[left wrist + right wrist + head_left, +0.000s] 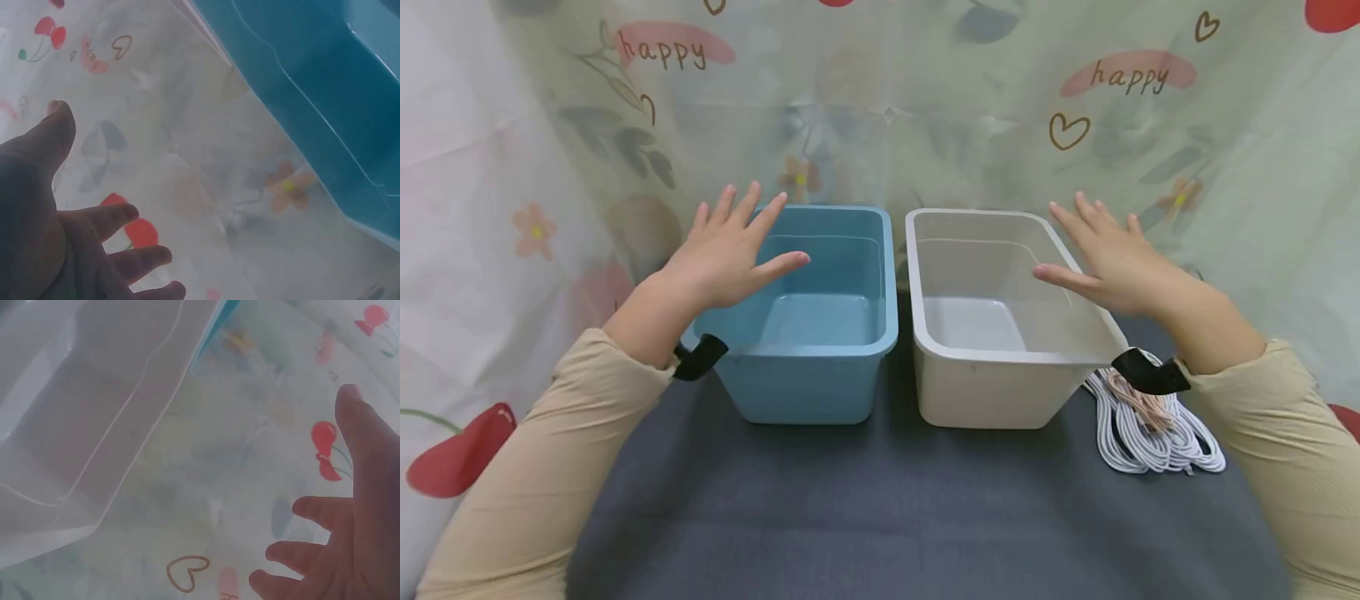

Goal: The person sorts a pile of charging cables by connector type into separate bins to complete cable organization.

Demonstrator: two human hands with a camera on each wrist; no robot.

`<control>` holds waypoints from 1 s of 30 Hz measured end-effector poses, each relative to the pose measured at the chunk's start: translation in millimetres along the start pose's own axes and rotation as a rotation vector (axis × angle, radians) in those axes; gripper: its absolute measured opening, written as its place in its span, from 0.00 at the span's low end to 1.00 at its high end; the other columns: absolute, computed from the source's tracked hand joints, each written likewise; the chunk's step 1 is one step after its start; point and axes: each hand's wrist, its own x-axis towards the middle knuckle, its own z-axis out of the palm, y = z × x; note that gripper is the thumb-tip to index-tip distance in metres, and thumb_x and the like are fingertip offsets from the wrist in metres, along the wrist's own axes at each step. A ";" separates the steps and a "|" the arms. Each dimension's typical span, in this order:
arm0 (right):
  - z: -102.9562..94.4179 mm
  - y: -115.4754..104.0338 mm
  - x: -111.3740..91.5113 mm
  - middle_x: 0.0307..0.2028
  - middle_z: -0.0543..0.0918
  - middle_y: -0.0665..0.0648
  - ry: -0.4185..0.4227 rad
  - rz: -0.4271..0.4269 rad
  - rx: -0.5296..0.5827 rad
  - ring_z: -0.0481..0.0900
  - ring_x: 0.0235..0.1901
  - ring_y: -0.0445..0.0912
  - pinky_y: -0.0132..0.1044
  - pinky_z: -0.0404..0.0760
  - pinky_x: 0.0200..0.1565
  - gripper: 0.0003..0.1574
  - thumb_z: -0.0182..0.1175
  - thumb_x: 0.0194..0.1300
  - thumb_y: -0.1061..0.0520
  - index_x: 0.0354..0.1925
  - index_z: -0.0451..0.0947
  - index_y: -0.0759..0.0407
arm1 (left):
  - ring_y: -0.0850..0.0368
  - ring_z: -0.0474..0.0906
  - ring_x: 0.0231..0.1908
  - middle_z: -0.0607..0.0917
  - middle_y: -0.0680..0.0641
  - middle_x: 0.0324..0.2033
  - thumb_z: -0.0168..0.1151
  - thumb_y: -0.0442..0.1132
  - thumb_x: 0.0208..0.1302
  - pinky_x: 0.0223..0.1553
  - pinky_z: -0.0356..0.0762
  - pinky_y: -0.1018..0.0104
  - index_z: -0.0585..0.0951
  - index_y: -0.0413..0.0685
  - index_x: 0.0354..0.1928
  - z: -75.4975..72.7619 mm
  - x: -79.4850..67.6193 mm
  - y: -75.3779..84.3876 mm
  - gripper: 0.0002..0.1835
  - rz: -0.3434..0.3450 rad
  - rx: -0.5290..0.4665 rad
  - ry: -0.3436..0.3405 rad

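A blue plastic bin [805,387] and a beige plastic bin [985,396] stand side by side, with no contents visible in either. My left hand [718,258] is raised over the blue bin's left side, fingers straight and spread, holding nothing. Over the right side of the beige bin is my right hand [1112,258], also spread and holding nothing. The left wrist view has the left hand [81,219] apart from the blue bin's wall [300,94]. In the right wrist view the right hand [337,537] is likewise apart from the pale bin [119,406].
Bundled white cables [1150,450], with a pinkish cable [1138,400] on top, lie right of the beige bin, partly under the right wrist. A dark grey cloth [880,517] covers the table. Behind hangs a printed curtain [887,83], close to the bins' far rims.
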 end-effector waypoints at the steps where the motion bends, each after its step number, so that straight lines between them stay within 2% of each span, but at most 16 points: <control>1: -0.4 0.6 -3.4 0.73 0.31 0.68 0.015 -0.007 0.014 0.31 0.72 0.66 0.71 0.30 0.65 0.53 0.45 0.66 0.31 0.74 0.34 0.53 | 0.36 0.24 0.72 0.31 0.39 0.73 0.36 0.70 0.63 0.69 0.27 0.35 0.35 0.56 0.74 -0.4 -2.3 -0.5 0.46 0.001 -0.008 0.003; 6: -0.4 8.8 -20.1 0.73 0.37 0.68 0.086 -0.044 0.107 0.35 0.73 0.63 0.68 0.31 0.67 0.50 0.49 0.68 0.38 0.74 0.37 0.54 | 0.36 0.26 0.72 0.33 0.39 0.73 0.37 0.71 0.62 0.69 0.28 0.36 0.37 0.55 0.74 -0.3 -14.3 -5.8 0.47 0.010 -0.077 0.020; 12: 9.2 25.6 -42.5 0.71 0.50 0.70 0.197 -0.085 0.194 0.46 0.71 0.66 0.66 0.47 0.66 0.41 0.50 0.69 0.47 0.72 0.46 0.58 | 0.35 0.30 0.72 0.41 0.37 0.73 0.40 0.69 0.63 0.70 0.31 0.37 0.42 0.51 0.74 11.2 -35.5 -23.7 0.46 0.000 -0.212 0.033; 18: 33.2 47.9 -62.6 0.65 0.62 0.73 0.300 -0.013 0.272 0.58 0.64 0.68 0.66 0.57 0.59 0.34 0.49 0.70 0.50 0.69 0.57 0.61 | 0.37 0.42 0.72 0.49 0.37 0.72 0.41 0.61 0.68 0.68 0.45 0.36 0.48 0.47 0.73 34.5 -52.8 -45.6 0.39 -0.006 -0.343 0.074; 19: 38.0 51.9 -65.9 0.64 0.64 0.73 0.322 0.003 0.288 0.61 0.63 0.65 0.62 0.59 0.61 0.33 0.49 0.70 0.50 0.68 0.58 0.61 | 0.37 0.44 0.72 0.51 0.37 0.72 0.41 0.60 0.69 0.67 0.47 0.36 0.49 0.46 0.73 38.6 -55.2 -48.7 0.38 -0.005 -0.359 0.083; 21: 48.0 60.1 -72.3 0.62 0.67 0.71 0.377 0.021 0.328 0.66 0.63 0.49 0.45 0.63 0.65 0.30 0.49 0.70 0.52 0.67 0.61 0.61 | 0.36 0.47 0.71 0.53 0.36 0.71 0.43 0.58 0.69 0.66 0.50 0.36 0.50 0.45 0.73 45.9 -59.4 -53.7 0.38 -0.009 -0.391 0.102; 23: 56.7 68.0 -77.5 0.61 0.73 0.54 0.430 0.032 0.362 0.68 0.57 0.30 0.23 0.64 0.60 0.28 0.50 0.70 0.54 0.65 0.64 0.60 | 0.35 0.49 0.70 0.55 0.35 0.70 0.44 0.57 0.70 0.65 0.51 0.35 0.52 0.44 0.72 52.4 -63.0 -57.4 0.37 -0.010 -0.413 0.128; 25: 64.0 75.2 -82.3 0.54 0.74 0.35 0.468 0.053 0.386 0.64 0.47 0.15 0.09 0.59 0.49 0.27 0.51 0.69 0.54 0.64 0.66 0.60 | 0.34 0.51 0.69 0.57 0.34 0.69 0.45 0.56 0.69 0.63 0.52 0.33 0.54 0.43 0.71 59.1 -66.9 -60.5 0.36 -0.015 -0.423 0.161; 26: 67.3 78.2 -84.6 0.49 0.72 0.27 0.481 0.066 0.391 0.61 0.43 0.11 0.07 0.59 0.45 0.27 0.51 0.69 0.54 0.63 0.67 0.60 | 0.33 0.52 0.68 0.58 0.34 0.69 0.46 0.55 0.69 0.63 0.53 0.33 0.56 0.42 0.71 62.7 -69.3 -62.0 0.35 -0.022 -0.427 0.182; 28: 72.7 83.2 -88.9 0.41 0.65 0.16 0.484 0.103 0.393 0.61 0.40 0.10 0.06 0.59 0.41 0.27 0.52 0.68 0.54 0.62 0.67 0.61 | 0.33 0.55 0.67 0.62 0.34 0.67 0.48 0.54 0.69 0.61 0.55 0.33 0.60 0.42 0.69 70.2 -74.0 -65.1 0.33 -0.036 -0.436 0.226; 30: 77.7 87.2 -93.0 0.39 0.62 0.15 0.474 0.139 0.379 0.59 0.39 0.09 0.06 0.59 0.38 0.27 0.52 0.68 0.53 0.62 0.68 0.62 | 0.33 0.58 0.65 0.65 0.34 0.66 0.50 0.53 0.68 0.59 0.57 0.32 0.63 0.42 0.67 77.4 -78.2 -67.7 0.31 -0.053 -0.446 0.267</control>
